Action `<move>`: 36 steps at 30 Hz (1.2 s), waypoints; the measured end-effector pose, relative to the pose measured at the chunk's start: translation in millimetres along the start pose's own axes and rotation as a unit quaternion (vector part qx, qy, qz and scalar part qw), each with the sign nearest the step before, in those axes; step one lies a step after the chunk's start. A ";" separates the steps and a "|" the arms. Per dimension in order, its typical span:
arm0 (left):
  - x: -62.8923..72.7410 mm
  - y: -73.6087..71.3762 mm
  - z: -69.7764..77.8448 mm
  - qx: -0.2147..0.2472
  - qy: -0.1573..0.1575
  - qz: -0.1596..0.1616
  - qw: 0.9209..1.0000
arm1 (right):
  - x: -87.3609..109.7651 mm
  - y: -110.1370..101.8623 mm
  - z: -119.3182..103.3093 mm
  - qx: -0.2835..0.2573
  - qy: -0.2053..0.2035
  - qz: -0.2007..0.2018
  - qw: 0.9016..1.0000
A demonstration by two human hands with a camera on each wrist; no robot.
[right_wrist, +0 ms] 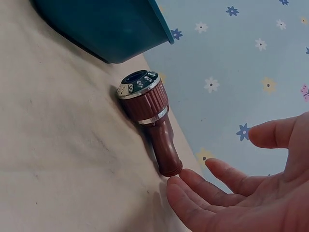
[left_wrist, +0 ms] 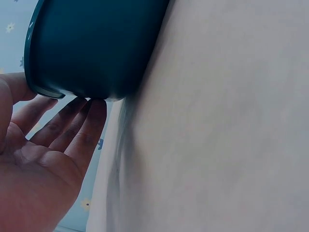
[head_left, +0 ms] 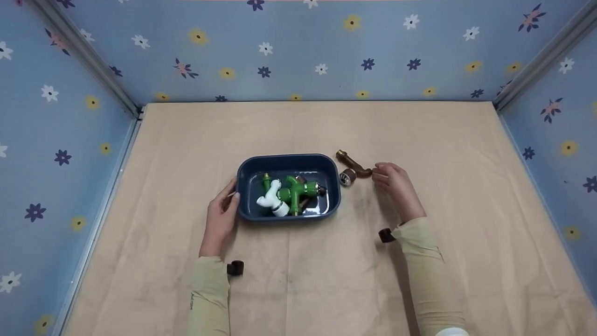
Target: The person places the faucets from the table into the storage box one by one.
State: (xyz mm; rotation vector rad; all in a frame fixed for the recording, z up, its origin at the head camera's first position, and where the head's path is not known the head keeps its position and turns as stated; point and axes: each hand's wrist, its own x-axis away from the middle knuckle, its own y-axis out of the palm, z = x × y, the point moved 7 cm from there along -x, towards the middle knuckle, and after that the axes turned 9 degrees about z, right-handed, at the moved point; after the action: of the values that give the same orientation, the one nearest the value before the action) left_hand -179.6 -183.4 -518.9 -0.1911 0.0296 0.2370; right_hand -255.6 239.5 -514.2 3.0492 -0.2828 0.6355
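A dark blue plastic basin stands on the table, holding a white tap, green taps and a partly hidden brown piece. My left hand rests against the basin's left end. In the left wrist view, its fairly straight fingers touch the outer wall, with the thumb by the rim. To the right of the basin lies a brown tap with a brass threaded end and a chrome-ringed knob. My right hand is beside the tap's spout, fingers extended and nothing gripped; whether the fingertips touch it is unclear.
A beige cloth covers the table. Blue flowered panels enclose the back and both sides, with metal posts at the rear corners. A small black device sits at each wrist.
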 end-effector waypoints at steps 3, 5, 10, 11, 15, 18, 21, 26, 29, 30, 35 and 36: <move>4.7 -0.5 14.4 -0.001 -0.001 -0.004 1.000 | -1.8 1.2 -0.1 0.013 0.000 0.006 1.000; 7.8 -0.5 23.4 -0.008 -0.003 -0.005 1.000 | -2.5 2.0 0.1 0.016 0.000 0.009 1.000; 6.2 -0.4 15.9 -0.002 -0.008 -0.004 1.000 | -4.7 2.7 1.1 0.017 -0.005 0.012 1.000; 4.8 -0.3 11.0 0.001 -0.006 -0.003 1.000 | -5.1 2.5 1.3 0.015 -0.005 0.013 1.000; -1.1 0.1 -8.6 0.005 0.003 0.003 1.000 | -5.4 2.2 0.5 0.012 -0.006 0.013 1.000; -1.7 -0.1 -11.6 -0.004 0.008 0.009 1.000 | -4.7 3.4 -1.6 0.007 -0.008 0.011 1.000; -1.9 -0.3 -12.3 -0.006 0.012 0.013 1.000 | -4.2 5.5 -3.5 0.000 -0.011 0.009 1.000; -2.0 -0.5 -11.9 -0.002 0.010 0.012 1.000 | -3.7 8.4 -5.0 -0.014 -0.014 0.007 1.000; -1.6 -0.7 -11.3 0.002 0.003 0.010 1.000 | -4.0 8.8 -4.1 -0.019 -0.010 0.010 1.000; -1.2 -0.7 -9.6 0.004 0.004 0.007 1.000 | -4.0 8.8 -3.8 -0.019 -0.008 0.012 1.000; 5.1 -0.6 14.5 0.007 0.013 -0.002 1.000 | -6.3 9.1 -2.5 -0.014 0.003 0.017 1.000; 6.3 -0.7 19.1 0.006 0.015 -0.003 1.000 | -7.1 9.2 -2.3 -0.012 0.005 0.017 1.000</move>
State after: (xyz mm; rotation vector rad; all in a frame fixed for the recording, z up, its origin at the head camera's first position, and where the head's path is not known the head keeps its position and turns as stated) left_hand -173.2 -178.9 -500.4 -0.1822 0.0601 0.2275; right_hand -264.5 231.8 -515.1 3.0233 -0.3401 0.6427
